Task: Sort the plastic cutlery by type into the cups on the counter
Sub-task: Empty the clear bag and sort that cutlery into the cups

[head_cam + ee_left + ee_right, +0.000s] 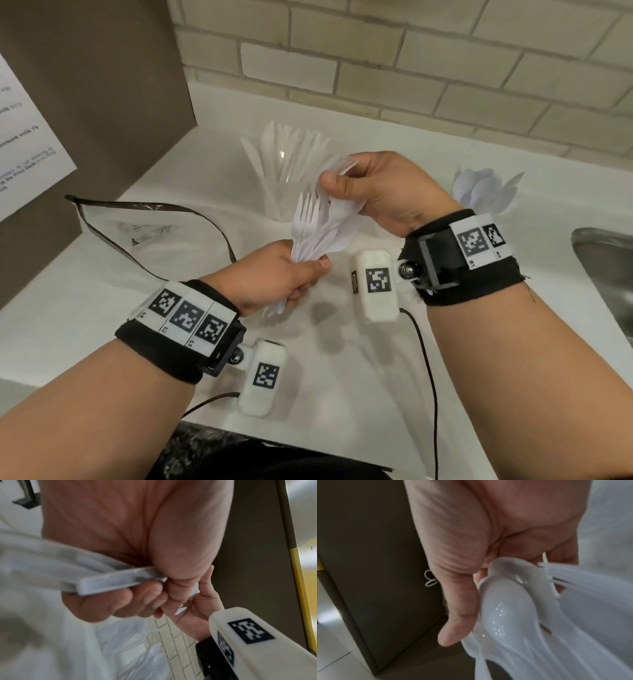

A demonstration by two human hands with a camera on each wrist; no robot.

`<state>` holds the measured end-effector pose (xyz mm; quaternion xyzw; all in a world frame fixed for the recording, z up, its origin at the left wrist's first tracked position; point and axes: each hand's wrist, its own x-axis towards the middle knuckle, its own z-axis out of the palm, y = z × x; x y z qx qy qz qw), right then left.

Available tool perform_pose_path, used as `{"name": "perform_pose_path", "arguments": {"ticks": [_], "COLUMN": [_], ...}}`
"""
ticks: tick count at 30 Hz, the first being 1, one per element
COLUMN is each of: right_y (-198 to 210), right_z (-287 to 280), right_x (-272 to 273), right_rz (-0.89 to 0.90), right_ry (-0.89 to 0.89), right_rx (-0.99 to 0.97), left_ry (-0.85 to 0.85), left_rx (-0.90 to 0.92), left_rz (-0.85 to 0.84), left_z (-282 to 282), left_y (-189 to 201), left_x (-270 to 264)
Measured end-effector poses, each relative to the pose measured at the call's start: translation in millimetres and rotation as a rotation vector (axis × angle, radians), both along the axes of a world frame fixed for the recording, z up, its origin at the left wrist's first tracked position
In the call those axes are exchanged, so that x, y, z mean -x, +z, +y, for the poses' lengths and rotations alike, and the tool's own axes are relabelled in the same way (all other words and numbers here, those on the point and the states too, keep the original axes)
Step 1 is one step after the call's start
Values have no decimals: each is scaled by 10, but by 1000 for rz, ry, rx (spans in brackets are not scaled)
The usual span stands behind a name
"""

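My left hand grips a bundle of white plastic cutlery by the handles, above the white counter. Fork tines and spoon bowls fan upward from it. My right hand pinches spoon bowls at the top of the bundle between thumb and fingers. In the right wrist view the spoons lie against my thumb. The left wrist view shows the handles under my curled fingers. A clear cup with white cutlery stands behind the bundle. More spoons stand upright at the right, their cup hidden by my wrist.
An emptied clear plastic bag lies on the counter to the left. A brown panel with a printed sheet walls the left side. A steel sink sits at the right edge. Tiled wall runs behind the counter.
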<state>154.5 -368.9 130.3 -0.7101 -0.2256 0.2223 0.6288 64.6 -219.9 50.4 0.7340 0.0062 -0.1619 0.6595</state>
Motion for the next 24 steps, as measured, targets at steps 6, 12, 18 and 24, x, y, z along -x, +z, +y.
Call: {"name": "perform_pose_path", "arguments": {"ticks": [6,12,18,24], "right_y": [129,84,115,180], "right_z": [-87,-68,-100,-61], "right_x": [45,82,72,73], "right_rz": [-140,-175,-221,-191], "right_ry": [-131,-115,-213,-354], "right_rx": [219,321,200,-167], "left_ry": [8,-33,-70,-70], "left_rx": [-53,6,-75,-94], "left_rz": [-9,-44,-66,-71], "left_z": [-47,-68,-76,-124], "left_y": [12,-7,-64,-71], "left_x": [-16,-32,-32,-23]}}
